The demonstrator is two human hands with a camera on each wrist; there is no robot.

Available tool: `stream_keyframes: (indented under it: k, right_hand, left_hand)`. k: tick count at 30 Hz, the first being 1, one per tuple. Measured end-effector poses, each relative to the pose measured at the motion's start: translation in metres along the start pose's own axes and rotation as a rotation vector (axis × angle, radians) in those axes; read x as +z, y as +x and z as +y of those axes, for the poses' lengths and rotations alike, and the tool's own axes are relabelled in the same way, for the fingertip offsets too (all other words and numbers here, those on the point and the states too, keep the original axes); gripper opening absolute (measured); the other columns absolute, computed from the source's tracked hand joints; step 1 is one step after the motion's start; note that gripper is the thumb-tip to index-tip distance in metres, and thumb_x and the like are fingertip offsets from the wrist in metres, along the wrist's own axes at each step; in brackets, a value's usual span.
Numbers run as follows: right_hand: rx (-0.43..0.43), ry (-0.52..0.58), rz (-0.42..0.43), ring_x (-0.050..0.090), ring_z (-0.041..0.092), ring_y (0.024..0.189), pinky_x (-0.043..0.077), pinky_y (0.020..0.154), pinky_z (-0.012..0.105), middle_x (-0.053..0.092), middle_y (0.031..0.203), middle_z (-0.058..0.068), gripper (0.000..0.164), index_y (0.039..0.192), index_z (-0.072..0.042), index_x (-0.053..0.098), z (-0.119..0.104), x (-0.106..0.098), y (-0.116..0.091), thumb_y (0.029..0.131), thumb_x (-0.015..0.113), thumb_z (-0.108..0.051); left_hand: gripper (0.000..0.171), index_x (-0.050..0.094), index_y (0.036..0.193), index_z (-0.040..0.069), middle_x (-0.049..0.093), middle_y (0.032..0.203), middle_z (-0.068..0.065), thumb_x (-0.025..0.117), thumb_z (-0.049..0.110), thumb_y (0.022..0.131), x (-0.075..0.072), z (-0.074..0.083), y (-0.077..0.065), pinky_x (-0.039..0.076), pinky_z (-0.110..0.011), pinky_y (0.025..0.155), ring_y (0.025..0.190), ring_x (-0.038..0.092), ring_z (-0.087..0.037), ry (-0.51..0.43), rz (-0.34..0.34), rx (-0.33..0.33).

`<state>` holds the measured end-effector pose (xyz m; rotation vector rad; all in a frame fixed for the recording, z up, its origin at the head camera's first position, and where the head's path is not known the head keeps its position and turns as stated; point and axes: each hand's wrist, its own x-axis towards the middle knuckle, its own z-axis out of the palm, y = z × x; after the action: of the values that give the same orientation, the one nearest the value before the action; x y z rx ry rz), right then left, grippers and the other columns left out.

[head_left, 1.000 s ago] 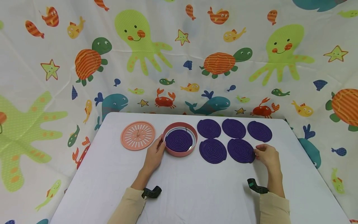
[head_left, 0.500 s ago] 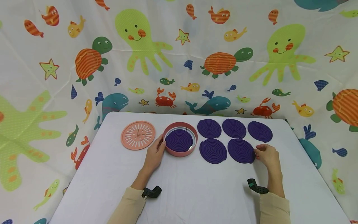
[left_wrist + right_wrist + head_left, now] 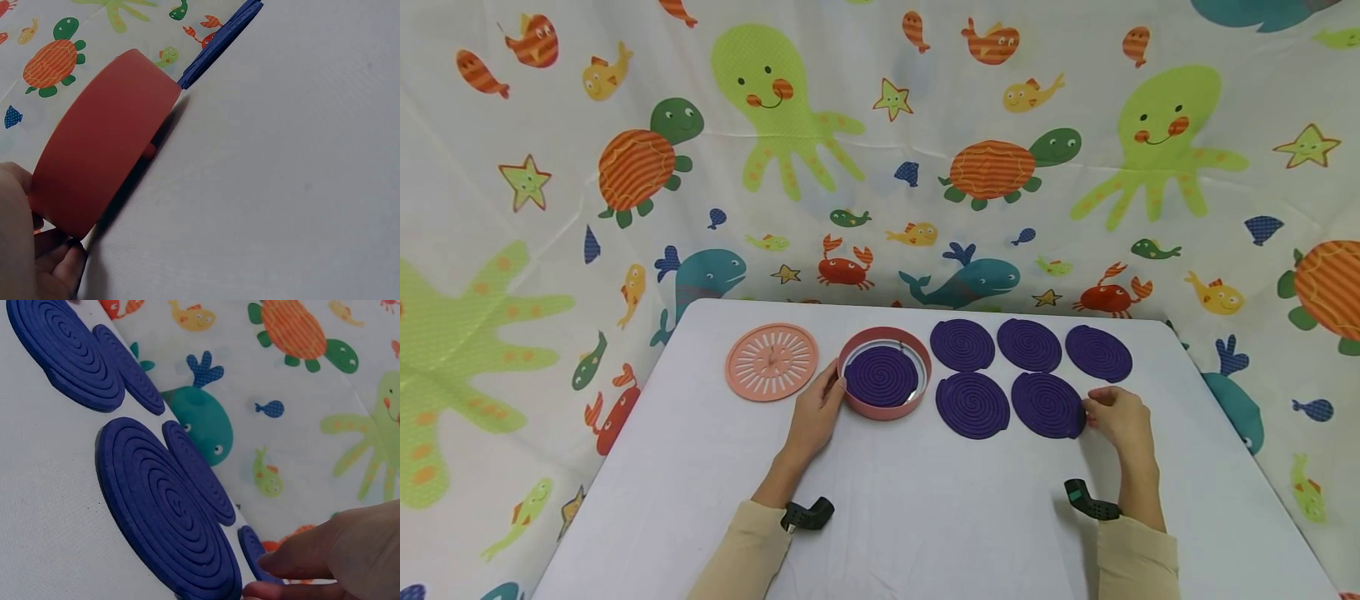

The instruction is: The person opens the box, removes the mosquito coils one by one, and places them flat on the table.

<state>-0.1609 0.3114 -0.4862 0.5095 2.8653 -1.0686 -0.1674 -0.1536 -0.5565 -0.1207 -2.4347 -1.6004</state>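
My left hand (image 3: 815,410) grips the left side of a round pink mosquito coil holder (image 3: 886,412). Inside it lies a purple mosquito coil (image 3: 880,377), with a white and shiny inner surface showing around it. In the left wrist view, fingers (image 3: 65,259) reach beneath the outer wall of the holder (image 3: 103,137). My right hand (image 3: 1118,415) pinches the right edge of the front right mosquito coil (image 3: 1048,405), which lies flat. Close up in the right wrist view, the thumb and forefinger of the right hand (image 3: 337,556) meet at the rim of that spiral coil (image 3: 172,509).
Left of the holder lies a pink slotted lid (image 3: 771,362). Another purple coil (image 3: 972,405) lies between the holder and the front right one, with a back row of three coils (image 3: 1028,345) behind. A patterned cloth (image 3: 880,167) hangs behind the white table (image 3: 925,525).
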Motion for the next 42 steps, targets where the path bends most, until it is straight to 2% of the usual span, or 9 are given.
stream_keyframes:
  k: [6,11,19,27,35,42]
  right_hand:
    - [0.003,-0.002,0.011,0.064,0.011,0.067,0.049,0.054,0.018,0.070,0.098,0.026,0.036,0.120,0.011,0.061,-0.002,-0.001,-0.001,0.097,0.060,-0.016]
    - [-0.006,0.009,0.032,0.067,0.012,0.069,0.051,0.056,0.015,0.070,0.104,0.026,0.036,0.122,0.009,0.062,-0.004,-0.001,-0.002,0.098,0.059,-0.019]
    - [-0.019,0.063,0.117,0.062,0.000,0.063,0.051,0.055,0.010,0.073,0.105,0.026,0.035,0.119,0.008,0.066,-0.010,0.000,-0.003,0.099,0.059,-0.020]
    - [0.027,0.093,0.166,0.059,-0.006,0.062,0.048,0.055,0.008,0.073,0.107,0.023,0.038,0.122,0.003,0.067,-0.016,-0.002,-0.005,0.100,0.059,-0.027]
    - [0.001,0.125,0.224,0.057,-0.011,0.061,0.046,0.057,0.003,0.074,0.107,0.023,0.038,0.120,0.003,0.069,-0.025,-0.005,-0.008,0.099,0.060,-0.028]
    - [0.015,0.145,0.239,0.054,-0.014,0.062,0.045,0.059,0.001,0.073,0.112,0.022,0.040,0.123,0.000,0.068,-0.032,-0.006,-0.010,0.100,0.059,-0.031]
  left_hand:
    - [0.052,0.046,0.150,0.007,0.054,0.149,-0.010,0.051,0.032,0.105,0.000,-0.001,0.000,0.046,-0.038,0.113,0.138,0.052,-0.023,0.000,-0.011,0.001]
    - [0.052,0.047,0.150,0.007,0.055,0.149,-0.010,0.052,0.033,0.105,0.000,-0.001,0.000,0.046,-0.038,0.113,0.138,0.052,-0.021,-0.004,-0.011,-0.001]
    - [0.050,0.048,0.149,0.007,0.055,0.148,-0.010,0.052,0.031,0.105,0.000,0.000,0.001,0.046,-0.038,0.113,0.138,0.052,-0.022,-0.013,-0.005,-0.001]
    - [0.051,0.048,0.149,0.007,0.055,0.148,-0.010,0.051,0.032,0.105,0.000,0.000,-0.001,0.045,-0.039,0.114,0.138,0.052,-0.022,0.002,0.002,0.009]
    - [0.051,0.047,0.150,0.007,0.054,0.149,-0.009,0.050,0.033,0.105,0.000,0.000,-0.001,0.044,-0.039,0.115,0.139,0.051,-0.020,0.022,0.004,0.003]
    - [0.051,0.048,0.149,0.007,0.055,0.149,-0.010,0.052,0.032,0.105,0.000,0.002,-0.002,0.045,-0.040,0.114,0.139,0.051,-0.022,0.014,0.006,-0.003]
